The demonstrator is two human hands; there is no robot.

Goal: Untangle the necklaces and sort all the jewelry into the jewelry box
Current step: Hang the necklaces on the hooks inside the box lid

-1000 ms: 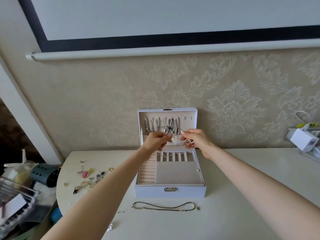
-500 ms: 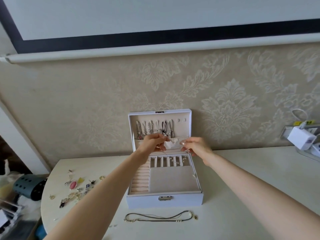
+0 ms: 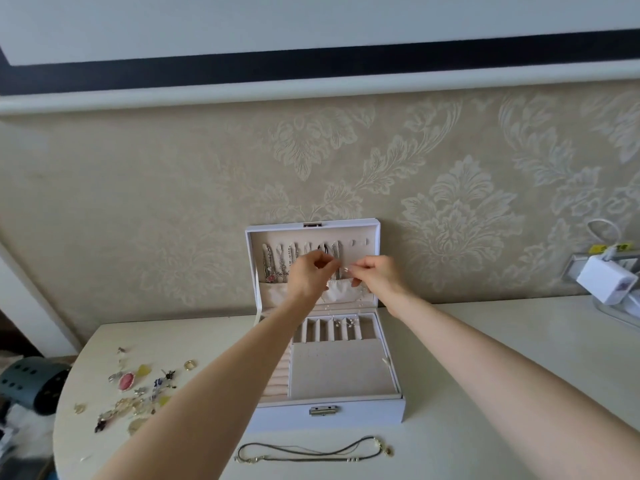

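Hands up at the open lid, mid-frame

Left hand (image 3: pixel 307 276) and right hand (image 3: pixel 378 277) pinch a fine chain (image 3: pixel 361 302) by the lid hooks of the white jewelry box (image 3: pixel 277 419). Dark cord necklace (image 3: pixel 311 454) lies bottom centre, loose jewelry pile (image 3: pixel 136 393) lower left.

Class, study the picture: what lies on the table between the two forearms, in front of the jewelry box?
A dark cord necklace, laid out sideways and clear of the jewelry box; the head view shows it.
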